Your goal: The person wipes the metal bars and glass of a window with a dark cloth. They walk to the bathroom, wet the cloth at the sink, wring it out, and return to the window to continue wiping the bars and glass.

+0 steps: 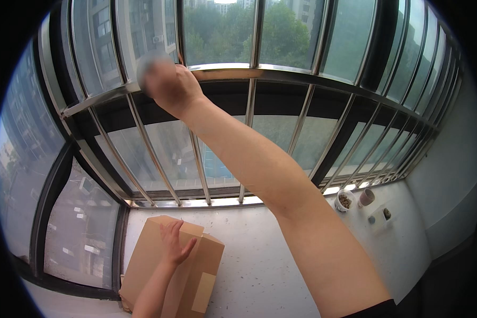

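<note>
My right hand (179, 89) is stretched out to the metal top rail (226, 74) of the window guard, near one of its upright bars. A blurred patch covers the fingers, so what they grip, if anything, is hidden. Lower left, my left hand (175, 245) has its fingers spread over a brown cardboard box (145, 254). The palm looks to be on or just above the box top; which of the two I cannot tell. A paler rectangular patch (203, 292) sits on the box's right side.
Upright metal bars (198, 163) line the windows, with trees (280, 33) outside. The box stands on a speckled white sill (254, 254). To the right are a white pot of brown pellets (344, 200), a brownish pot (366, 197) and a small clear container (378, 217).
</note>
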The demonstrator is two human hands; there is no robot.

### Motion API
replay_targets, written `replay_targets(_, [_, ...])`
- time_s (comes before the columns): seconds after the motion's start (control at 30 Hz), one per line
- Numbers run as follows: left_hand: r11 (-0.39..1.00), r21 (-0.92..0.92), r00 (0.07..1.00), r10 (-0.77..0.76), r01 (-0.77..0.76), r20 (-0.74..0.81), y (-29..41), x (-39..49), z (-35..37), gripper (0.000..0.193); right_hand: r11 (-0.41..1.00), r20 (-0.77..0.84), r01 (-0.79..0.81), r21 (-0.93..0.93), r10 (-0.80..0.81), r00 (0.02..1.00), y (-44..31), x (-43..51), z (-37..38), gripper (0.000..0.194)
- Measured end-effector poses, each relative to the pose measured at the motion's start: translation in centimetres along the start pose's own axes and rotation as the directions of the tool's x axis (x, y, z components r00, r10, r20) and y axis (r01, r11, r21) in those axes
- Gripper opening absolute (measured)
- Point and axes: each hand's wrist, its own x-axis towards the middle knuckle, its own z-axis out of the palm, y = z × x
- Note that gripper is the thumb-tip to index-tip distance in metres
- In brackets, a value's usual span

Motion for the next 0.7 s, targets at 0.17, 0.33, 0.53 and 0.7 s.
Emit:
replay_targets(0.17, [0.999,-0.006,0.994,0.031,-0.032,-0.109,1.2,2.4,-1.3,0.06,0.953,0.131,-0.206,0.222,0.18,0.975,-2.8,1.9,1.8,0.008])
replay_targets(0.33, [0.994,-0.029,0.981,0.101,-0.107,-0.166,4.4,7.8,-4.2,0.06,1.0,-0.024,-0.008,0.002,0.008,1.0,3.4,-2.0,-1.8,0.003])
replay_targets(0.53, [0.972,-0.116,0.963,0.177,-0.204,-0.202,10.7,11.0,-6.9,0.058,0.949,0.048,-0.263,-0.171,0.275,0.96,13.7,-10.7,-12.9,0.021])
replay_targets(0.7, [0.964,-0.09,0.95,0.228,-0.252,-0.212,15.3,18.8,-6.5,0.053,0.817,-0.138,-0.558,0.146,0.575,0.806,18.6,-10.3,-20.0,0.03])
